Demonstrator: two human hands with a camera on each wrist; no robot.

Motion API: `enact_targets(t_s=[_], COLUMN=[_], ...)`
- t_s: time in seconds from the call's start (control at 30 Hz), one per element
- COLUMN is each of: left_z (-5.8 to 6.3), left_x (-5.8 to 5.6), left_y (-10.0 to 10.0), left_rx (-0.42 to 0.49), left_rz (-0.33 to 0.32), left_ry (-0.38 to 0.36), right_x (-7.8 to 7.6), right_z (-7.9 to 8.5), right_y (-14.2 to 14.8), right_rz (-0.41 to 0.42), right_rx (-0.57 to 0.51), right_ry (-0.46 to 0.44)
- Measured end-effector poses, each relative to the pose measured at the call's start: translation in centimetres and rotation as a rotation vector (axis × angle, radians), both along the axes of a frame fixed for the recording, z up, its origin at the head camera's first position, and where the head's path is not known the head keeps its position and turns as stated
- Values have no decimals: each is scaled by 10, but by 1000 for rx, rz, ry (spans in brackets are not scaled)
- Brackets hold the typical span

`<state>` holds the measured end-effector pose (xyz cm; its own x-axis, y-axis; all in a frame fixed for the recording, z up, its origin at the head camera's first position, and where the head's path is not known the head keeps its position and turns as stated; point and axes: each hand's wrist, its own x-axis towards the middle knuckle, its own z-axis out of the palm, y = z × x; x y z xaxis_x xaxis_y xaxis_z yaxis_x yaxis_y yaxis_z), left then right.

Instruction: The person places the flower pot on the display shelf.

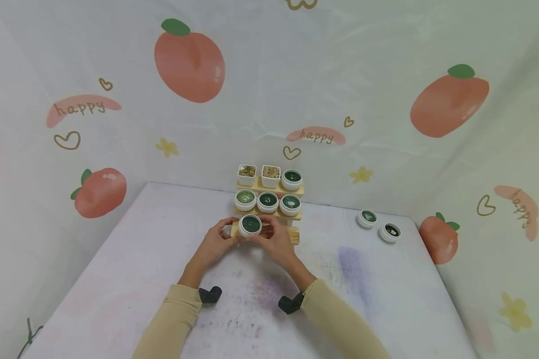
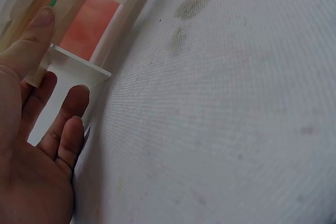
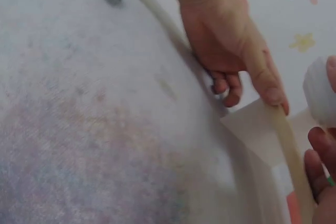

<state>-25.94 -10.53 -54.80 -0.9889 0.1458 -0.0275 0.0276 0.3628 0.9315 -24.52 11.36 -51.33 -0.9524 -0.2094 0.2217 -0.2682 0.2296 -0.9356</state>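
Note:
A small round white jar [image 1: 250,224] with a dark green top sits at the left part of the bottom board of a stepped wooden rack [image 1: 294,235]. My right hand [image 1: 276,243] holds this jar between thumb and fingers; the jar's white side also shows at the edge of the right wrist view. With thumb and fingertips, my left hand [image 1: 215,244] grips the left end of the bottom board. In the left wrist view its thumb [image 2: 39,38] lies along the board, and the other fingers are beside the white end support [image 2: 79,64].
On the rack's middle step stand round jars with green tops [image 1: 245,199]. The top step bears two square cups of grainy bits [image 1: 271,174] and a round jar [image 1: 292,178]. At the table's right are a green-topped jar [image 1: 367,218] and a dark-topped jar [image 1: 390,232]. Patterned cloth hangs behind.

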Motion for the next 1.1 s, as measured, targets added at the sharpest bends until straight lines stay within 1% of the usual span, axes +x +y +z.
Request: enact_targets(t_s=[0.17,0.33,0.4,0.67,0.77,0.97,1.1], left_z=[-1,-4,-4,-3,-3,-3,-2], left_x=[-1,-1,-1,-2,-2,-1,-2], left_y=[-1,-3,-3,-1,-1,-1,-2], left_rx=[-9,-10,-10,-5,-9,-24,-19], left_rz=[4,14,10,1,2,3,-4], left_ry=[1,1,3,-3,-5,-3,1], right_x=[-2,-1,0,-1,-1,0,-1], right_z=[-6,-7,-6,-7,-8,-6,-4], right_y=[-6,-9,-9,-12,-14,-21,-24], right_rz=[14,8,-2,-26,-39,-95,-111], right_rx=[21,81,96,193,208,269,311], right_ry=[14,-15,-22,14,12,32,27])
